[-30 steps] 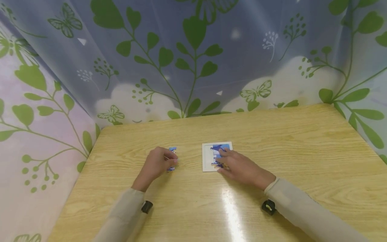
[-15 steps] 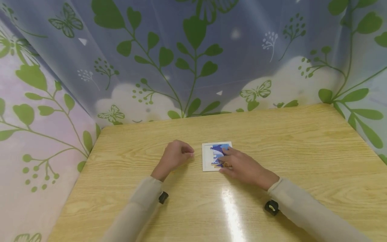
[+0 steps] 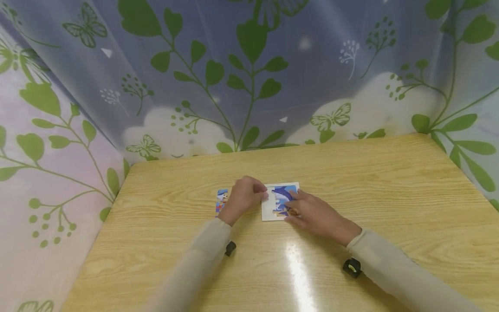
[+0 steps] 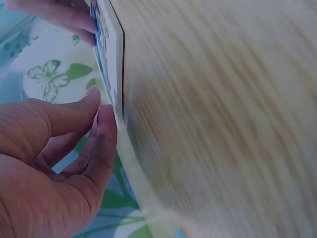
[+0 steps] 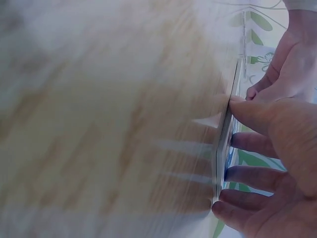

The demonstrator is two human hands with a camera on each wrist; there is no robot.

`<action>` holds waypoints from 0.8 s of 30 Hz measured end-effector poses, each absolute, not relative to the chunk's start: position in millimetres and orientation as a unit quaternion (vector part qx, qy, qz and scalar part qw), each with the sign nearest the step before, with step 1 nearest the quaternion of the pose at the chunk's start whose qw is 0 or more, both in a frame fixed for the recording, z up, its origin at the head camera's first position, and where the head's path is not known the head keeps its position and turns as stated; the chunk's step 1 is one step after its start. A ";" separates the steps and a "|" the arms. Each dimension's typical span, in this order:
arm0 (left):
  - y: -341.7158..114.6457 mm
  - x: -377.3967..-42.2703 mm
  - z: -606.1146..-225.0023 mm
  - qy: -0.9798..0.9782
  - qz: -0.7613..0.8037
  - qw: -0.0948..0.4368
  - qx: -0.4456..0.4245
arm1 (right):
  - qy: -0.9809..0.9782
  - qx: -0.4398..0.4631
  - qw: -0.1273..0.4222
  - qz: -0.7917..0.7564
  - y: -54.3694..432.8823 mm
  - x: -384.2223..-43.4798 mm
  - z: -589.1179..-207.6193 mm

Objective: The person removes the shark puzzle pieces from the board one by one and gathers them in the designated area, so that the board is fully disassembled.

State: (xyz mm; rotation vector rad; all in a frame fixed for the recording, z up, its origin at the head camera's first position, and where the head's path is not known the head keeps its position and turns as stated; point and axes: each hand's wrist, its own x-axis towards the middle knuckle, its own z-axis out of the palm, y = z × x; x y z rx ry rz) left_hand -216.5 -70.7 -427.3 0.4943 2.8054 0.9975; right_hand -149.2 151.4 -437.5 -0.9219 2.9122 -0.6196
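A small square jigsaw puzzle (image 3: pixel 268 212) lies on the table in a white tray frame. Its right part shows a dolphin picture; the left part is bare white. My right hand (image 3: pixel 317 216) holds the tray's right side, thumb at the near edge and fingers over the picture and right edge. Above the tray's left edge is my left hand (image 3: pixel 245 197), thumb and index fingertips brought together. In the left wrist view the pinching fingertips (image 4: pixel 105 116) are right at the tray's edge; I cannot tell whether a piece is between them. Loose puzzle pieces (image 3: pixel 221 201) lie left of it, partly behind the hand.
The wooden table (image 3: pixel 370 182) carries the puzzle near its middle. Behind it hangs a blue curtain (image 3: pixel 312 56) with green leaves and butterflies, meeting the table's back edge. A bright light reflection (image 3: pixel 298 268) streaks the near tabletop.
My left hand has moved right from the loose pieces to the tray's left edge, bringing those pieces back into view. My right hand has shifted very slightly right and stays on the puzzle.
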 end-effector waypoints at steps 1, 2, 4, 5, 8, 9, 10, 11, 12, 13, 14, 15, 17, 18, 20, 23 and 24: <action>-68.0 -217.4 -428.1 0.928 0.329 0.063 0.162 | 0.934 -0.296 0.013 -0.198 151.4 -149.3 -437.5; -65.6 -217.9 -428.7 0.928 0.329 0.067 0.161 | 0.934 -0.296 0.014 -0.198 151.4 -149.3 -437.5; -61.0 -218.1 -429.0 0.928 0.330 0.070 0.158 | 0.935 -0.295 0.014 -0.198 151.4 -149.3 -437.5; -58.9 -218.2 -429.5 0.929 0.328 0.071 0.155 | 0.935 -0.295 0.014 -0.198 151.3 -149.2 -437.5; -53.3 -217.8 -430.1 0.932 0.324 0.068 0.148 | 0.936 -0.293 0.014 -0.197 151.1 -148.7 -437.4; -51.6 -217.8 -430.3 0.933 0.322 0.066 0.145 | 0.936 -0.293 0.014 -0.196 151.0 -148.6 -437.4; -50.2 -217.7 -430.4 0.934 0.321 0.065 0.141 | 0.936 -0.293 0.014 -0.196 150.9 -148.5 -437.4; -48.8 -217.6 -430.3 0.936 0.319 0.065 0.137 | 0.936 -0.293 0.013 -0.195 150.8 -148.4 -437.5; -47.5 -217.5 -430.1 0.937 0.317 0.064 0.132 | 0.936 -0.294 0.012 -0.195 150.6 -148.4 -437.6; -46.5 -217.4 -429.8 0.938 0.317 0.064 0.128 | 0.935 -0.294 0.011 -0.196 150.5 -148.4 -437.6; -45.5 -217.1 -429.3 0.939 0.316 0.064 0.123 | 0.935 -0.295 0.009 -0.196 150.3 -148.4 -437.6; -44.7 -216.9 -428.8 0.939 0.316 0.065 0.119 | 0.935 -0.295 0.008 -0.197 150.2 -148.5 -437.7; -43.5 -216.6 -428.2 0.940 0.314 0.066 0.113 | 0.935 -0.295 0.007 -0.197 150.1 -148.6 -437.7; -43.1 -216.6 -428.1 0.941 0.314 0.066 0.111 | 0.935 -0.295 0.007 -0.197 150.2 -148.6 -437.7; -42.8 -216.7 -428.5 0.940 0.315 0.064 0.110 | 0.935 -0.294 0.008 -0.197 150.3 -148.7 -437.7; -42.8 -216.4 -428.8 0.938 0.322 0.062 0.113 | 0.936 -0.292 0.011 -0.196 150.8 -148.7 -437.7; -42.9 -216.2 -428.7 0.937 0.326 0.061 0.113 | 0.936 -0.292 0.012 -0.197 150.9 -148.7 -437.7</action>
